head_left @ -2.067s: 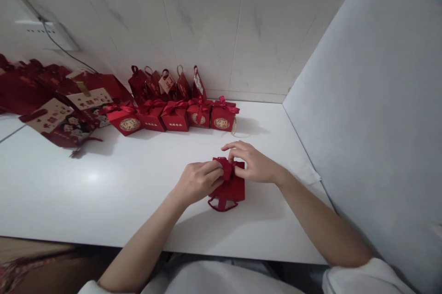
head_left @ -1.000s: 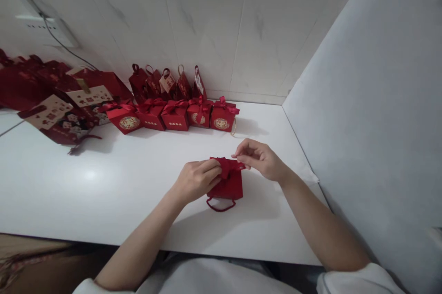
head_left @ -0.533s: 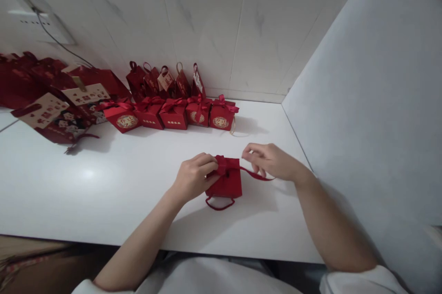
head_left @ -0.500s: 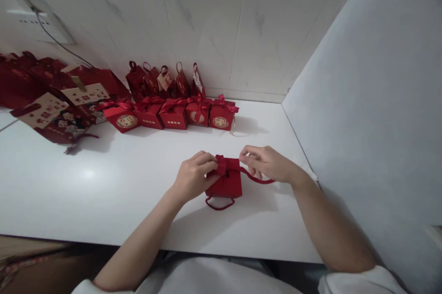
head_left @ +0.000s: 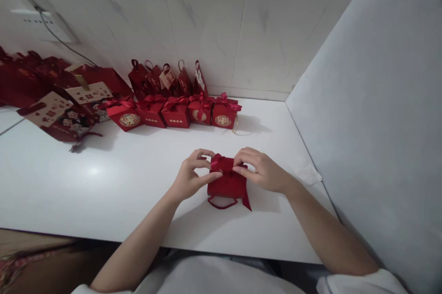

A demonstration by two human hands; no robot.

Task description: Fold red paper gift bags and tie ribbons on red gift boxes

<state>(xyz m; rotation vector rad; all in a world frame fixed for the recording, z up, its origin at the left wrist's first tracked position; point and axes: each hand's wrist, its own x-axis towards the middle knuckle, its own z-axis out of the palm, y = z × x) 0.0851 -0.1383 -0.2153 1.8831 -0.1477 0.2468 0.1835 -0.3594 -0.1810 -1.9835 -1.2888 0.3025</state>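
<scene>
A small red gift box (head_left: 226, 186) stands on the white table in front of me, a dark red cord handle lying at its near side. Red ribbon (head_left: 217, 162) is looped at the top of the box, and one ribbon tail hangs down its right side. My left hand (head_left: 195, 172) holds the ribbon loop at the box's upper left, thumb in front and fingers behind. From the right, my right hand (head_left: 258, 167) pinches ribbon at the top of the box between thumb and forefinger. Its fingers partly hide the ribbon there.
Behind is a row of ribbon-tied red boxes (head_left: 175, 114), with several pointed, looped boxes (head_left: 167, 77) against the tiled wall. Printed red gift bags (head_left: 62, 117) stand at the left. A pale panel (head_left: 373, 100) bounds the white table (head_left: 138, 170) on the right.
My right hand has moved left to the top of the box. The ribbon tail, earlier stretched out to the right, now hangs down beside the box. My left hand's fingers have spread somewhat.
</scene>
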